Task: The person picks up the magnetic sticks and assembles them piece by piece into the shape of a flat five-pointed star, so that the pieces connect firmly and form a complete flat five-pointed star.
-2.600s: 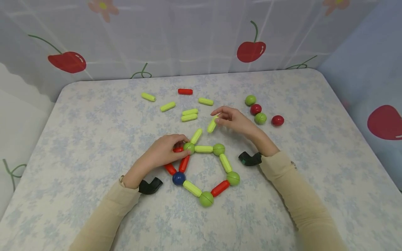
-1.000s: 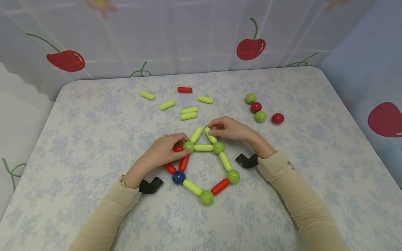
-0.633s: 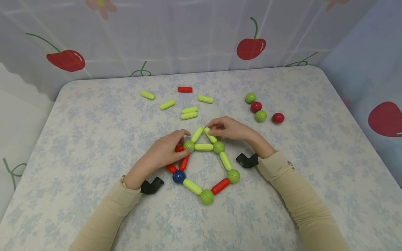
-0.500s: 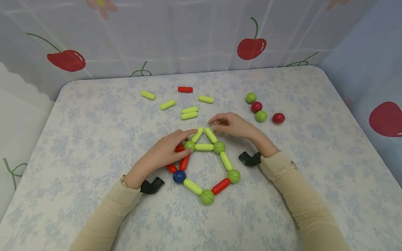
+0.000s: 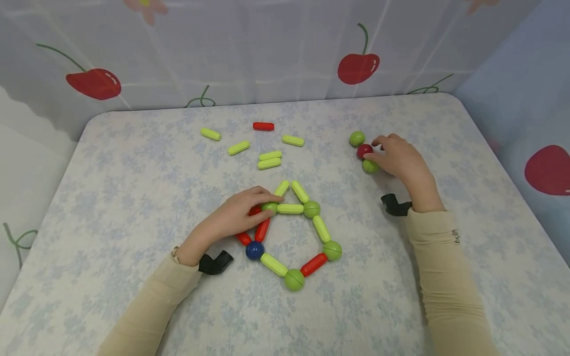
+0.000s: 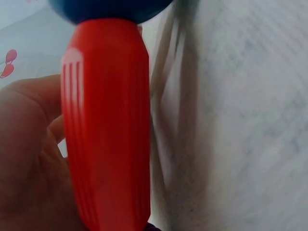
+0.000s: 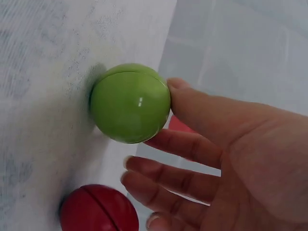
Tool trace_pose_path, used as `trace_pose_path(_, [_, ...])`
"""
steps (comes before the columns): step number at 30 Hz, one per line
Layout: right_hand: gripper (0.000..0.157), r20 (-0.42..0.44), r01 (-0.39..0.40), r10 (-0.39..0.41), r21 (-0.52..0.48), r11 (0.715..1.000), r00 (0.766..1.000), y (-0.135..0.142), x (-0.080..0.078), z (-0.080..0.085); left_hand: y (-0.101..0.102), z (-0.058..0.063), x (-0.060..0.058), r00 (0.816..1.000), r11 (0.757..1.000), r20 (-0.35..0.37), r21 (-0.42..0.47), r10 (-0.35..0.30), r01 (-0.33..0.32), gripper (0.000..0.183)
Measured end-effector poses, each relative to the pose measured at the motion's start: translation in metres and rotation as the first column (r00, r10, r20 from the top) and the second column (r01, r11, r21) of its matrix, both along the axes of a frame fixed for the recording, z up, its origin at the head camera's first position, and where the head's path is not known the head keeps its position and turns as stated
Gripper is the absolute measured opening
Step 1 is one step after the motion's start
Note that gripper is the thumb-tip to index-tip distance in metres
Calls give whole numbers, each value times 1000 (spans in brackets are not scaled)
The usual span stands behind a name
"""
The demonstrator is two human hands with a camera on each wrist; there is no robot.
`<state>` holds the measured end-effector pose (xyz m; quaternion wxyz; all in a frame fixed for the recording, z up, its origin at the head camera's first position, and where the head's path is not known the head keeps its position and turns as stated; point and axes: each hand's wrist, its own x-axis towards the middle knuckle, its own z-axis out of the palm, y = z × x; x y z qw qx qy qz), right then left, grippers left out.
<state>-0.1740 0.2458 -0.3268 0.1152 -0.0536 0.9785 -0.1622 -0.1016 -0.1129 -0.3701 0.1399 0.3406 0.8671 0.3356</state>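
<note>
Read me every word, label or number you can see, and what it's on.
Right sleeve: small dark lettering, perhaps "eslin", too small to read surely.
Rods and balls: no text that I can make out.
I can read nothing else.

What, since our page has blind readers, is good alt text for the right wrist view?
A person's right hand, thumb at the edge of a glossy green ball, contact uncertain. A glossy red ball is at lower left, both on a blue-and-white patterned tabletop.
</note>
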Motion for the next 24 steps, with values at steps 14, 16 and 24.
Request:
trace_pose_path(14, [43, 136, -109, 121, -94, 990, 983, 0, 5, 8, 3, 2, -5, 998, 999, 52, 34, -38, 36, 35])
trace_pose_path(16, [38, 37, -85, 92, -149, 985, 995, -6, 5, 8, 2, 2, -5, 998, 999, 47, 33, -38, 36, 35])
trace_pose_path(24, [36, -18, -112, 139, -695, 710, 990, -80, 5, -22, 1, 2, -5, 998, 999, 44, 31, -35, 34, 35])
